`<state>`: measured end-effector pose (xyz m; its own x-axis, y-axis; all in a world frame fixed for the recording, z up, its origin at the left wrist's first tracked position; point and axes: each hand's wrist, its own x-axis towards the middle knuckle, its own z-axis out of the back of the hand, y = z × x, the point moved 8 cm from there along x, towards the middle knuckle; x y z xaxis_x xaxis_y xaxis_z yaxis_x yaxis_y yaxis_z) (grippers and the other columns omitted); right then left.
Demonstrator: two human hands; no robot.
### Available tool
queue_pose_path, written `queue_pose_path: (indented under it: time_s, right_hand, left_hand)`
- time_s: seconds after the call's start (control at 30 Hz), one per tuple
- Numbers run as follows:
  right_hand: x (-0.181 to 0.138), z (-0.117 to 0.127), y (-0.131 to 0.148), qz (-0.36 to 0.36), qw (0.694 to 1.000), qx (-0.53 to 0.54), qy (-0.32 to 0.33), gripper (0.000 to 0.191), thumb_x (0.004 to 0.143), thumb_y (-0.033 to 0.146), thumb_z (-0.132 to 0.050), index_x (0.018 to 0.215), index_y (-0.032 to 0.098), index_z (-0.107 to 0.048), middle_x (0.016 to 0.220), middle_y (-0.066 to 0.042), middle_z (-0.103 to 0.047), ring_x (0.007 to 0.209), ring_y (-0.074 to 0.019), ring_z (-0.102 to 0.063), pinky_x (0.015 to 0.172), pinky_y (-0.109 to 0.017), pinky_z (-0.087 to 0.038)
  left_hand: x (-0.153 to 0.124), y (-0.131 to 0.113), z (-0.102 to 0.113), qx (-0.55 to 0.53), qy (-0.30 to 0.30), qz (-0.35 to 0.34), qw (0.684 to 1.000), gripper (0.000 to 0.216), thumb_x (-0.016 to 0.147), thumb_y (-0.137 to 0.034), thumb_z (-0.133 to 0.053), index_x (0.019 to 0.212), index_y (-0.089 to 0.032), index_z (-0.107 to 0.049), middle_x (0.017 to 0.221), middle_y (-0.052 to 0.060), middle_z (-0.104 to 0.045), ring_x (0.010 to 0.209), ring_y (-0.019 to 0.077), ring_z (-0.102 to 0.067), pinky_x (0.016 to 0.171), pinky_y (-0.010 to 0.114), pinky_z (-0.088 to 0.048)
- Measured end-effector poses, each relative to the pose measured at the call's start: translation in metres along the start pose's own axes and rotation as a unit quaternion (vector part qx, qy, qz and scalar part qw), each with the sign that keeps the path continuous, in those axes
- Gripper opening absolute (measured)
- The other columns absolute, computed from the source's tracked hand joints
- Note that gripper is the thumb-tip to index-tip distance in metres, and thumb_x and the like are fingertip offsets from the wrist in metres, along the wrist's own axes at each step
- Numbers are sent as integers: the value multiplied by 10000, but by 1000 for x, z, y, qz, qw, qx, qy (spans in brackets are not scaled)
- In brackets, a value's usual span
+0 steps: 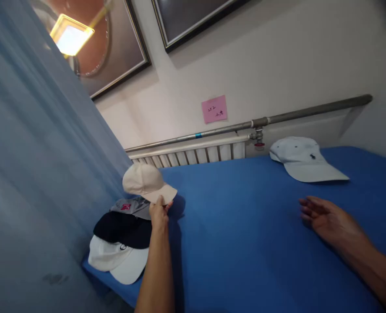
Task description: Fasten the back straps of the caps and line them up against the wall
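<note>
My left hand [159, 214] pinches the brim of a beige cap [145, 181] and holds it lifted above a stack of caps at the left edge of the blue table [238, 226]. The stack holds a grey cap [132, 207], a dark navy cap [123, 228] and a white cap [119, 261] at the bottom. My right hand [326, 218] hovers low over the blue surface at the right, fingers stretched out, holding nothing. A pale light-blue cap [305, 158] lies alone at the far right, beyond that hand.
A blue curtain [32, 174] hangs along the left side. Behind the table runs a white radiator [193, 154] under a grey pipe [310, 111] with a red valve. A pink note [214, 108] and framed pictures are on the wall.
</note>
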<state>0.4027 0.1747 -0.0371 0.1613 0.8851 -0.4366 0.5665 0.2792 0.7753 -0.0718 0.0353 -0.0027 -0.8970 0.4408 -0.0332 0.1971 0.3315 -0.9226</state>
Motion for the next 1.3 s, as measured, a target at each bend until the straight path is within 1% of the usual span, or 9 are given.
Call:
queue_pose_path:
  time_s: [0.17, 0.27, 0.37, 0.5, 0.67, 0.93, 1.13, 1.2, 1.3]
  right_hand:
    - [1, -3, -2, -4, 999, -27, 21, 225, 827, 39, -503, 647, 162, -557, 649, -20, -592, 454, -101, -545, 374, -214, -413]
    - [5, -2, -4, -2, 1000, -7, 31, 202, 822, 46, -487, 682, 170, -562, 620, -12, -601, 437, -102, -538, 371, -205, -406]
    - [11, 4, -7, -1, 999, 32, 28, 168, 818, 66, -477, 714, 177, -549, 603, -1, -606, 415, -101, -523, 358, -194, -390]
    - [38, 20, 3, 38, 996, 81, 2, 87, 797, 108, -539, 748, 179, -544, 662, 1, -613, 443, -97, -544, 378, -196, -407]
    - [81, 39, 20, 67, 987, 149, -15, 99, 820, 133, -546, 764, 200, -498, 736, 13, -591, 540, -102, -605, 447, -202, -468]
    - [160, 37, 46, 69, 980, 184, 9, 66, 915, 183, -520, 933, 179, -582, 884, -29, -623, 710, -115, -623, 581, -233, -534]
    - [191, 34, 54, 58, 985, 165, 9, 327, 921, 327, -555, 1201, 158, -553, 1183, -93, -584, 986, -202, -609, 819, -399, -534]
    - [185, 32, 53, 59, 985, 159, 13, 300, 924, 319, -552, 1170, 147, -563, 1133, -84, -600, 933, -183, -618, 780, -371, -543]
    - [165, 27, 50, 68, 985, 151, 40, 80, 879, 180, -580, 955, 156, -590, 834, -14, -635, 676, -116, -610, 619, -261, -531]
  left_hand:
    - [2, 3, 24, -58, -67, 81, 993, 60, 891, -114, -484, 856, -137, -526, 750, 6, -593, 631, 109, -615, 595, 264, -572]
    - [-16, 22, 14, -65, -47, 134, 988, 146, 911, -132, -446, 783, -147, -516, 719, 20, -592, 629, 114, -627, 633, 280, -582]
    - [-50, 60, -24, -50, 32, 214, 975, 189, 898, -144, -472, 717, -143, -523, 718, 56, -614, 649, 132, -653, 650, 283, -584]
    - [-110, 115, -98, -2, 163, 298, 941, 151, 868, -81, -493, 757, -123, -588, 727, 70, -648, 605, 134, -655, 591, 264, -576]
    - [-167, 159, -157, 48, 266, 309, 912, 115, 825, -20, -540, 802, -99, -620, 715, 73, -669, 558, 137, -645, 519, 247, -560]
    - [-164, 176, -162, 78, 353, 248, 899, 277, 669, -196, -770, 917, -125, -668, 881, 76, -707, 659, 151, -659, 572, 262, -578]
    - [-165, 180, -170, 67, 362, 274, 889, 407, 537, -303, -853, 871, -135, -691, 852, 78, -714, 649, 170, -652, 559, 283, -566]
    - [-168, 177, -172, 61, 362, 278, 888, 408, 523, -300, -858, 855, -132, -690, 815, 71, -712, 628, 165, -647, 547, 276, -559]
    - [-171, 172, -174, 46, 372, 283, 883, 378, 553, -285, -844, 858, -127, -686, 782, 69, -710, 623, 163, -651, 557, 272, -557]
